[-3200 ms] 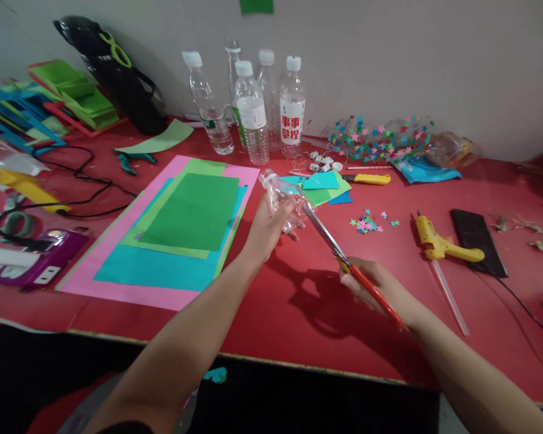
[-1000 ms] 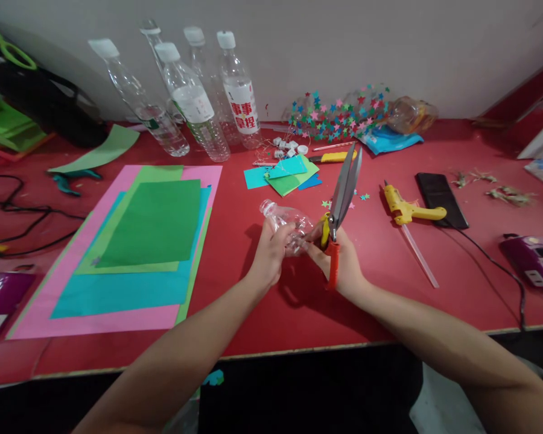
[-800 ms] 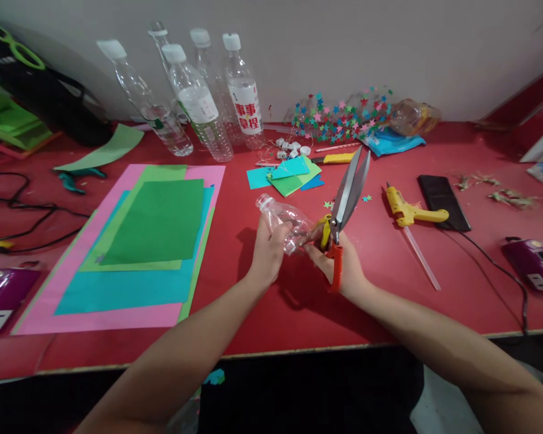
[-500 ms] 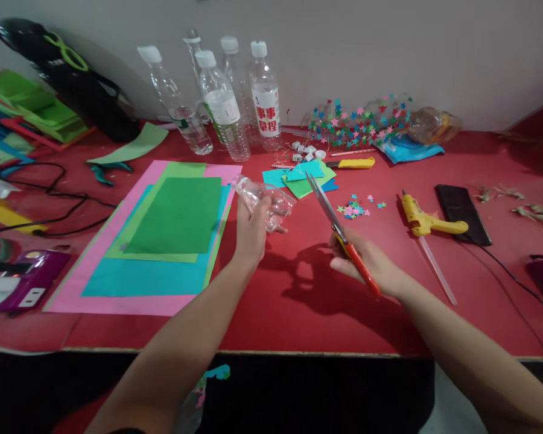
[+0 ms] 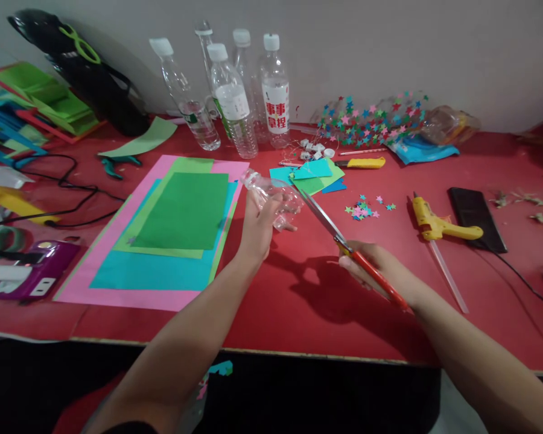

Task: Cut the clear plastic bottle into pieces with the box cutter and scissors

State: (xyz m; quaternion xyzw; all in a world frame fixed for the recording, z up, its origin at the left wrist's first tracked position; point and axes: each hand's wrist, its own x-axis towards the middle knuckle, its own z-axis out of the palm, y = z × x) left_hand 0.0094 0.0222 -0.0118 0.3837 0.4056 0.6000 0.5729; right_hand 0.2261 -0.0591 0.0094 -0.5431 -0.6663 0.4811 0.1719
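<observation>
My left hand (image 5: 260, 226) is closed around a cut piece of clear plastic bottle (image 5: 278, 196), its neck pointing to the upper left. In my right hand (image 5: 373, 265) are long scissors (image 5: 330, 226) with orange-red handles. Their blades point up and left, with the tips close to the cut side of the bottle piece; whether they touch it I cannot tell. Small sheets of blue and green paper (image 5: 314, 172) lie just behind the blade tips. To the right of these is a little heap of star-shaped paper pieces (image 5: 362, 210).
Stacked coloured paper (image 5: 181, 211) lies to the left. Several clear bottles (image 5: 235, 108) stand along the wall. A yellow utility knife (image 5: 365, 163) is behind the stars; a yellow glue gun (image 5: 438, 226) and a black phone (image 5: 475, 217) lie right. Cords cross the red table (image 5: 271, 319).
The view has shifted slightly. The scissors have come closer to the bottle piece, and their handles have dropped to the lower right. Both hands keep their hold.
</observation>
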